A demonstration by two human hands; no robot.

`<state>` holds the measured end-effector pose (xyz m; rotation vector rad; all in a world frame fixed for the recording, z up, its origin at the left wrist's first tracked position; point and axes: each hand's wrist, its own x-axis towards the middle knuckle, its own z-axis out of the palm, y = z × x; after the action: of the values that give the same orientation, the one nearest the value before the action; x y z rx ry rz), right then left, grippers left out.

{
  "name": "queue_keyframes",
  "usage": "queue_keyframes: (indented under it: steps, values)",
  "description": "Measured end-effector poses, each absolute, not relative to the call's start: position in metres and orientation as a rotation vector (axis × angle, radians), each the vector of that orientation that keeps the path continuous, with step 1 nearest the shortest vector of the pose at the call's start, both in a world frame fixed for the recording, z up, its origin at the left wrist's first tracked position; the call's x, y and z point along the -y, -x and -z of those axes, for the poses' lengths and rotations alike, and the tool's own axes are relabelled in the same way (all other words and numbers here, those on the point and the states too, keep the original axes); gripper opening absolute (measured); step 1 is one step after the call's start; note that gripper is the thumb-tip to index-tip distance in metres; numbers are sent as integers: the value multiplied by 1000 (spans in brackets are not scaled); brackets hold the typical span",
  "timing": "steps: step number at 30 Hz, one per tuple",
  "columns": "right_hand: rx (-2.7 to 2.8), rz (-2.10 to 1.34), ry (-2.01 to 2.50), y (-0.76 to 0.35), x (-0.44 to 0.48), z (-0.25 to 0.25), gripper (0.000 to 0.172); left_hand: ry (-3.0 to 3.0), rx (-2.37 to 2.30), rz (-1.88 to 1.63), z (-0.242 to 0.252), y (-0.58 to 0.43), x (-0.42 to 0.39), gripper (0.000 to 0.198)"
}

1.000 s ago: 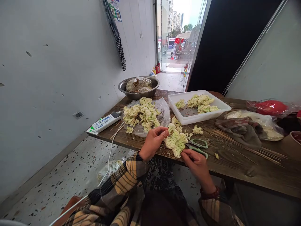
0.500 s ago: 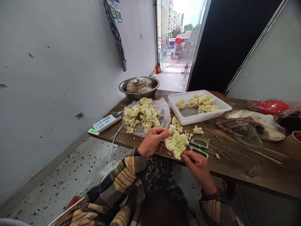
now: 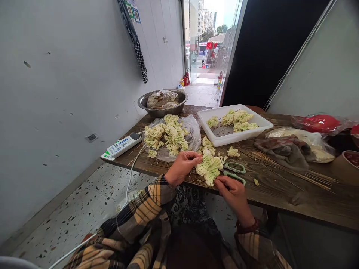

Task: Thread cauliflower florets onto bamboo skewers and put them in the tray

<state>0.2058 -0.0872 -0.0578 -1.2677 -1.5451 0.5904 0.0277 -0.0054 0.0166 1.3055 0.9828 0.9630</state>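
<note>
Above the front edge of the table, a spread of pale cauliflower [image 3: 209, 167] is between my two hands. My left hand [image 3: 181, 167] pinches it at its upper left edge, thumb and index finger together. At its lower right end my right hand [image 3: 232, 191] has closed fingers on it. Whether a thin skewer runs through it cannot be made out. Green-handled scissors [image 3: 235, 168] lie just beyond my right hand, their blades partly hidden by the cauliflower. A pile of cauliflower florets [image 3: 175, 136] rests on a clear plastic bag [image 3: 193, 130] beyond my left hand.
A white tray [image 3: 218, 142] holds skewered cauliflower at the back. A metal bowl [image 3: 143, 102] with a bagged bundle stands at the far left, near a power strip [image 3: 123, 145]. Thin wooden skewers [image 3: 316, 179], a grey cloth [image 3: 288, 151] and a brown bowl [image 3: 346, 168] are right.
The view has shifted slightly, so everything sits a little further left and up. Both hands keep their hold on the cauliflower, with little visible movement.
</note>
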Motion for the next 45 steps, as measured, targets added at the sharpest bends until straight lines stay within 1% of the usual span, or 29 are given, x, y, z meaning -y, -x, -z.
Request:
queue_keyframes:
  steps: [5, 8, 11, 14, 22, 25, 30, 35, 38, 42, 45]
  values:
    - [1525, -551, 1326, -199, 85, 52, 24, -1374, -970, -858, -12, -29, -8, 23]
    - [1492, -550, 1336, -195, 83, 51, 26, -1263, -957, -865, -11, -28, -13, 20]
    - [1448, -620, 1328, -195, 82, 51, 27, -1101, -916, -882, -11, -27, -13, 27]
    - [1434, -696, 1302, -197, 84, 50, 26, -1070, -909, -871, -9, -28, -11, 33]
    - [1465, -674, 1355, -204, 95, 50, 25, -1213, -875, -966, -6, -45, 7, 33]
    - [1501, -583, 1452, -219, 115, 53, 27, -1194, -858, -918, -1, -56, 27, 33]
    - [1548, -287, 1576, -238, 154, 58, 24, -1136, -787, -906, 7, -79, 58, 32]
    - [1577, -82, 1649, -231, 169, 58, 24, -1121, -784, -909, 5, -86, 65, 34]
    - [1566, -15, 1689, -225, 166, 60, 27, -1105, -792, -924, 8, -87, 64, 32]
    - [1553, -117, 1695, -222, 158, 62, 31, -1078, -800, -917, 15, -87, 60, 31]
    - [1540, -223, 1695, -227, 151, 57, 28, -1121, -761, -887, 11, -82, 53, 32]
